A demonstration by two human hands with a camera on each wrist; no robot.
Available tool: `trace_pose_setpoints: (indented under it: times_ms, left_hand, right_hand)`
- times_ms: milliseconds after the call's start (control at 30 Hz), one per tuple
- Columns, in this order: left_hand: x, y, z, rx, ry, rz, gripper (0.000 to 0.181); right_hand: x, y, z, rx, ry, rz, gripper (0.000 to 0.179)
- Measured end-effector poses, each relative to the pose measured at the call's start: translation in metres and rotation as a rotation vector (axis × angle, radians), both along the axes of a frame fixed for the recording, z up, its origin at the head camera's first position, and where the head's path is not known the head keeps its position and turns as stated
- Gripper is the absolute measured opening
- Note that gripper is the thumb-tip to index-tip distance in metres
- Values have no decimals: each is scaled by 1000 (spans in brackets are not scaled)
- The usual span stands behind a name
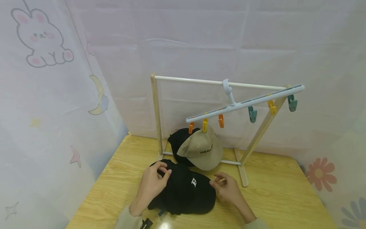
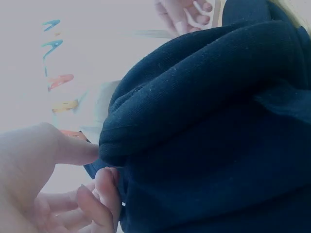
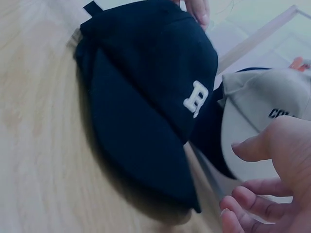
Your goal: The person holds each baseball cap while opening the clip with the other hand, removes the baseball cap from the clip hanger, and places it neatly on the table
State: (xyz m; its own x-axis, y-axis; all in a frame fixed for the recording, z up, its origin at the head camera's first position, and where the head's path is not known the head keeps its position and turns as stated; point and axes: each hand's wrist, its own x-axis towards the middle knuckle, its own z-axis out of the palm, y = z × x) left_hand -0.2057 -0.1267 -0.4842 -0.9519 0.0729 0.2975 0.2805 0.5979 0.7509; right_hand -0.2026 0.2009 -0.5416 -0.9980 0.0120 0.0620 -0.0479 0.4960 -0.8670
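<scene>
A black baseball cap point(image 1: 183, 187) with a white letter lies on the wooden table, brim to the right. My left hand point(image 1: 154, 179) is at the left of its crown, fingers bent and thumb apart from them. In the left wrist view the thumb point(image 2: 80, 150) and fingertips are right at a fold of the black cloth. Beside the brim edge is my right hand point(image 1: 227, 189), fingers loosely bent with nothing between them. Behind the cap, a beige cap point(image 1: 200, 149) with dark lettering overlaps another dark cap point(image 1: 178, 140).
A wooden rack with a white top bar point(image 1: 188, 80) stands at the back of the table point(image 1: 114, 181). From it hangs a pale blue hanger point(image 1: 246, 103), tilted, with orange, yellow and green clips. The beige cap is below the hanger's left end. Printed cloth surrounds the table.
</scene>
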Motion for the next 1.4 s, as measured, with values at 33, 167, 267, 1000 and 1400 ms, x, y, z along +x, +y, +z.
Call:
trace_pose_setpoints:
  times_ms: [33, 167, 267, 1000, 1400]
  left_hand:
    - [0, 0, 1, 2, 4, 1, 24]
    - [-1, 2, 4, 14, 23, 9, 27]
    - [-2, 4, 4, 19, 53, 2, 25]
    - [-17, 21, 22, 80, 102, -80, 24]
    - [-30, 28, 32, 156, 113, -129, 27]
  right_hand:
    - [0, 0, 3, -8, 9, 4, 41]
    - [0, -2, 12, -16, 50, 18, 38]
    - [1, -4, 18, -25, 85, 19, 35]
    - [-10, -16, 72, -33, 383, 42, 33]
    - [-27, -20, 94, -77, 509, 56, 31]
